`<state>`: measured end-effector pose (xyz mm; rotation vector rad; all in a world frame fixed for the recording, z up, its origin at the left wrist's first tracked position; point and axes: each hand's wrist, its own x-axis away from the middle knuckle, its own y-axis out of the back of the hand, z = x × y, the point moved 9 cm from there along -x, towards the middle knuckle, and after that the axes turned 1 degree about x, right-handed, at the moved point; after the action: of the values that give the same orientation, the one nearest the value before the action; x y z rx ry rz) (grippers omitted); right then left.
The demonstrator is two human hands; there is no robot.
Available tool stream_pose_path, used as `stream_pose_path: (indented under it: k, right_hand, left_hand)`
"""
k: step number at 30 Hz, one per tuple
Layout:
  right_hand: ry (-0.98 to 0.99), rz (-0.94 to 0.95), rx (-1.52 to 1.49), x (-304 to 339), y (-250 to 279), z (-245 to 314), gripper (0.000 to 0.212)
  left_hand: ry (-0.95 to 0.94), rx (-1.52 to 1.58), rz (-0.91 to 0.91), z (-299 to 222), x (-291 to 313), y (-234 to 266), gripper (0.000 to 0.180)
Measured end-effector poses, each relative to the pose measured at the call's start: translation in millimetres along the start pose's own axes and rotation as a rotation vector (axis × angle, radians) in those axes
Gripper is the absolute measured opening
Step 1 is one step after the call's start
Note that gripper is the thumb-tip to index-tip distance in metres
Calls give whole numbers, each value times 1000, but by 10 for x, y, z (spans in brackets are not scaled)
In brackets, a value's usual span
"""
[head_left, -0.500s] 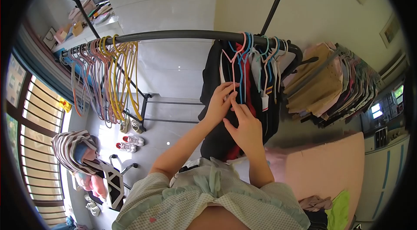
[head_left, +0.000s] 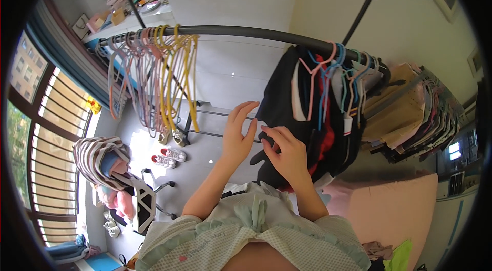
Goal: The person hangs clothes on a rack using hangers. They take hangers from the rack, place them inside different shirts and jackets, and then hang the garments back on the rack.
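My left hand (head_left: 239,132) is raised in front of the rack, fingers stretched and thumb apart, with nothing in it. Just to its right, my right hand (head_left: 286,152) overlaps the edge of a black jacket (head_left: 279,91). Its fingers are bent but apart, and I see nothing held between them; whether it touches the cloth I cannot tell. The jacket hangs at the left end of a row of dark and red clothes. A pink hanger (head_left: 313,79) and a blue hanger (head_left: 325,89) show among them on the black rail (head_left: 246,32).
Bare yellow hangers (head_left: 179,81) and several other coloured ones crowd the rail's left end. A second row of clothes (head_left: 410,109) hangs at the right. Below lie a pink bed (head_left: 389,220), sneakers (head_left: 166,158) and a chair (head_left: 146,199) piled with striped cloth.
My hands have come away from the pink hanger and moved apart, the left one opening. The view has swung, so the rack now sits further right in it.
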<state>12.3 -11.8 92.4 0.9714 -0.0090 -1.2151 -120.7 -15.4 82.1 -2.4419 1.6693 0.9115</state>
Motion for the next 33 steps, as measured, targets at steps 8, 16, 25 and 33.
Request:
stream_pose_path:
  k: [8,16,25,33]
  right_hand:
    - [106,180,-179,-272,-943,578,36]
    - [-167,476,-1022,-422,-1986,1093,64]
    - [-64,474,-907,-618,-2728,1556,59]
    - [-247,365,-912,-646,-3255,1330,59]
  left_hand:
    - [-34,-210,-247,129,72,1269,32]
    - [94,-151,-414,682,223,2152,32]
    - [158,71,-373,1250,183,2688,41]
    - [193,216,-162,1442,53,2698,45]
